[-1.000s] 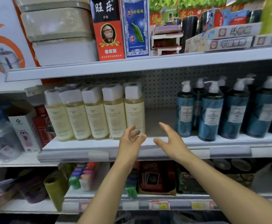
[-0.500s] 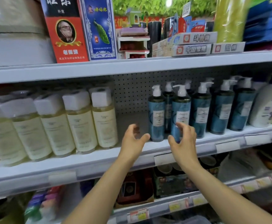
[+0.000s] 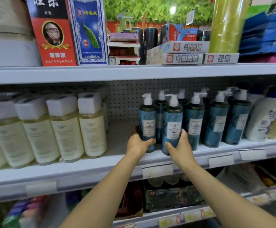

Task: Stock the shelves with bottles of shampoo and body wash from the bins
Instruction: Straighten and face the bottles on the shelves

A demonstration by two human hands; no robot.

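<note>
Two bare forearms reach up from the bottom edge to the middle shelf (image 3: pixel 117 145). The left hand (image 3: pixel 138 143) grips the leftmost blue pump bottle (image 3: pixel 148 125) low down, its thumb laid across the front and its fingers curled round the left side out of sight. The right hand (image 3: pixel 181 148) grips the next blue pump bottle (image 3: pixel 172 129), thumb on the lower front, fingers wrapped round the right side. Both bottles are upright at the shelf's front edge, just beside each other; it is unclear whether either is lifted.

The front row holds five blue pump bottles counting these two, with at least three more behind, too blurred to count surely. Well apart to the left stand four pale yellow bottles (image 3: pixel 91 132) with white square caps, and others behind them. At the far right is a white bottle (image 3: pixel 263 119). On the shelf above sit a red and black box (image 3: pixel 52 38) and a blue box (image 3: pixel 88 30).
</note>
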